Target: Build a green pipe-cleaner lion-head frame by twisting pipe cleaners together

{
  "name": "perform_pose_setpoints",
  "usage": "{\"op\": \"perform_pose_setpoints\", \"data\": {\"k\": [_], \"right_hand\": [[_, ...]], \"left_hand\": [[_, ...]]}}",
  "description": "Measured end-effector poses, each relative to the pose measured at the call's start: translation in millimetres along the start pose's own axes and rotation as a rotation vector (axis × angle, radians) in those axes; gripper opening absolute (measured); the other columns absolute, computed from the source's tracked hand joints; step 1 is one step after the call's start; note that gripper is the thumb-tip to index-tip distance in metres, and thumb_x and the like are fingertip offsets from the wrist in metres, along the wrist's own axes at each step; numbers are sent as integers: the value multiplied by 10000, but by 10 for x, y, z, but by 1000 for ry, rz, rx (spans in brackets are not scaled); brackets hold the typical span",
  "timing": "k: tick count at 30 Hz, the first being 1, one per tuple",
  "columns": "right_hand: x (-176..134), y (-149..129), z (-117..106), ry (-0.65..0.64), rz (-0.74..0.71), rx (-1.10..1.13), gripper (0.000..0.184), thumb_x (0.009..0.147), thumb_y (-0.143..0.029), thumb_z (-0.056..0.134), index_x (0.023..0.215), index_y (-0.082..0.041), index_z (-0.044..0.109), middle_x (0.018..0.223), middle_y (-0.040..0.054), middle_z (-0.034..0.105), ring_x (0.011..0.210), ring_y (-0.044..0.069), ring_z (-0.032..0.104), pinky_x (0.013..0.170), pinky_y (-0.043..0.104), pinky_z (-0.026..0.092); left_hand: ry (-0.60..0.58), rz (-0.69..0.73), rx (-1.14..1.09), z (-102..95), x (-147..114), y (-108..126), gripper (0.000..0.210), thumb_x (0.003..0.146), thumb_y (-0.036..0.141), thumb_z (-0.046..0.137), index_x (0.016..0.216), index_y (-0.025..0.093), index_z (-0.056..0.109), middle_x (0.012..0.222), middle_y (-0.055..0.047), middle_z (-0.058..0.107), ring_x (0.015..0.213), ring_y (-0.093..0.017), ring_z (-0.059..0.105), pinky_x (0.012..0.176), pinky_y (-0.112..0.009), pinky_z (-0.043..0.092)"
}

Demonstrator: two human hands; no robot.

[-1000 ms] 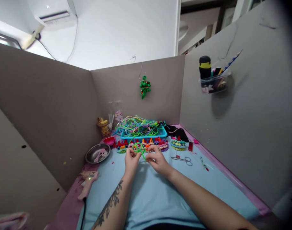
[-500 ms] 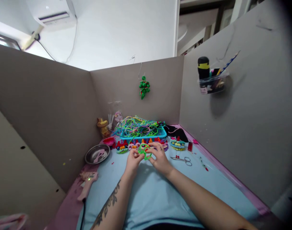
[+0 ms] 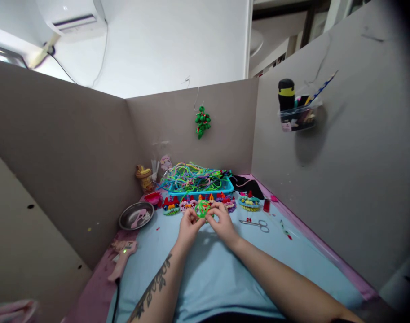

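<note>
Between my two hands is a bright green pipe cleaner [image 3: 202, 207] bent into loops, held up over the blue cloth. My left hand [image 3: 190, 224] pinches its lower left side, thumb pointing inward. From the other side my right hand [image 3: 221, 222] pinches it too, and the two thumb tips nearly meet. The fingertips cover part of the green loops. Just behind the hands lies a row of colourful pipe-cleaner pieces [image 3: 187, 204] in red, orange and purple. Scissors [image 3: 257, 225] rest on the cloth to the right of my right hand.
A blue tray [image 3: 230, 188] heaped with pipe cleaners stands at the back. To the left are a metal bowl [image 3: 125, 220] and a pink glue gun [image 3: 122, 262] with a black cord. Grey panels [image 3: 191, 152] wall in the table. A blue-yellow piece [image 3: 249, 202] sits right of the row.
The fingers of both hands have come closer together, with the thumbs now nearly touching. The green loops have turned and now sit higher above the thumbs.
</note>
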State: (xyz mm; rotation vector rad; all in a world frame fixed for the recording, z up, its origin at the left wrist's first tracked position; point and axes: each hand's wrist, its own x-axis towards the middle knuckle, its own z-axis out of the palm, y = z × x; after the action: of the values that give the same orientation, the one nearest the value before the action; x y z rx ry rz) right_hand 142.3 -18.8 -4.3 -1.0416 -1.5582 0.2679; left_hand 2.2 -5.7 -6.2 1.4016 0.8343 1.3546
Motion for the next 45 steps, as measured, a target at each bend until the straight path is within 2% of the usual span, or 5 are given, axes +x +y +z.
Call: {"op": "perform_pose_setpoints", "data": {"k": [6, 18, 29, 34, 45], "right_hand": [[39, 39, -2, -89, 188, 146, 116, 695, -221, 601, 585, -185, 587, 954, 51, 487, 1040, 218, 474, 940, 348, 336], [74, 79, -50, -18, 105, 35, 183, 666, -223, 639, 848, -203, 625, 1000, 67, 513, 1023, 226, 481, 914, 363, 358], [87, 187, -4, -170, 288, 244, 141, 680, -224, 577, 543, -189, 569, 1134, 73, 516, 1171, 238, 412, 1000, 364, 250], [98, 241, 11, -102, 435, 409, 196, 667, -320, 593, 531, -184, 557, 1142, 88, 533, 1182, 262, 409, 996, 382, 255], [19, 154, 72, -134, 325, 386, 247, 704, -376, 595, 557, -181, 555, 970, 56, 536, 959, 223, 519, 922, 406, 342]], "left_hand": [[0, 46, 121, -1, -16, 0, 320, 637, 222, 680, 713, 196, 370, 543, 86, 376, 474, -61, 327, 471, -184, 231], [-24, 67, 207, -8, -21, -23, 276, 692, 223, 617, 753, 202, 349, 566, 91, 373, 480, -64, 333, 482, -185, 242], [66, 185, 483, -29, -47, -28, 206, 731, 233, 587, 879, 191, 450, 721, 30, 501, 556, -90, 428, 535, -209, 329], [224, 199, 411, -51, -17, -25, 182, 771, 333, 558, 838, 185, 474, 689, 17, 526, 537, -93, 454, 505, -206, 331], [36, 31, 155, 76, -53, -8, 374, 678, 302, 665, 1007, 146, 584, 626, 0, 620, 554, -115, 531, 530, -220, 380]]}}
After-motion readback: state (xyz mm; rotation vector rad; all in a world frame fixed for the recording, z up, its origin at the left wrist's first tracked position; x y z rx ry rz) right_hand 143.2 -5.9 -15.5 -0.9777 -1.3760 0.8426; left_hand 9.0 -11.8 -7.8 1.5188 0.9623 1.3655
